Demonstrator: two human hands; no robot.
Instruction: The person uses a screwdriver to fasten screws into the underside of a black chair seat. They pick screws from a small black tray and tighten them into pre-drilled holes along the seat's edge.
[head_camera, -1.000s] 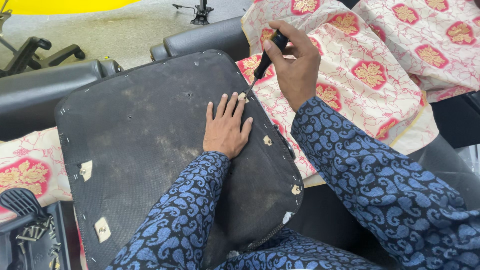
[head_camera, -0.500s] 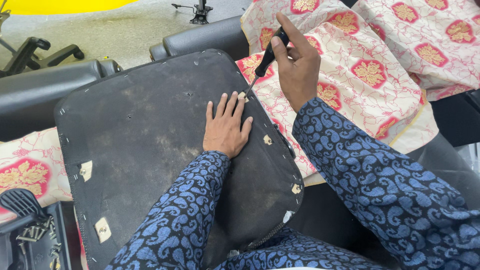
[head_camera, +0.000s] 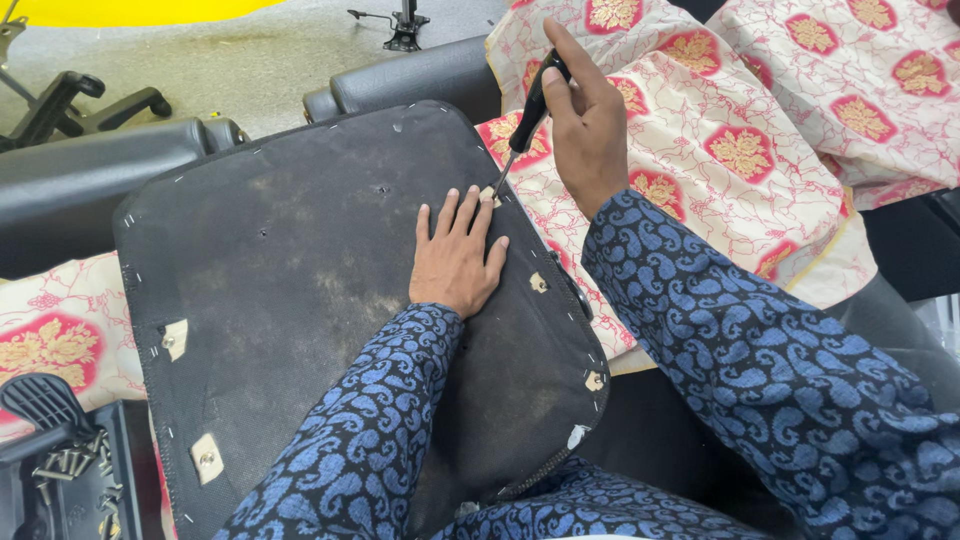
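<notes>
The left hand (head_camera: 455, 262) is lying flat, fingers spread, on the black panel (head_camera: 300, 300). At one o'clock from it, the right hand (head_camera: 585, 125) is gripping a screwdriver (head_camera: 528, 115), tip touching the panel's edge beside the left fingertips. Patterned fabric (head_camera: 740, 150) is lying at two o'clock.

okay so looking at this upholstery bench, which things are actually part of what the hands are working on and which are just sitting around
In use:
- left hand, flat on the black seat panel
- right hand, gripping a screwdriver whose tip sits at a small tab on the panel's edge

Lying about:
- patterned fabric under and beside the panel
- loose screws at lower left
- chair base on the floor
- black cushion behind
</notes>
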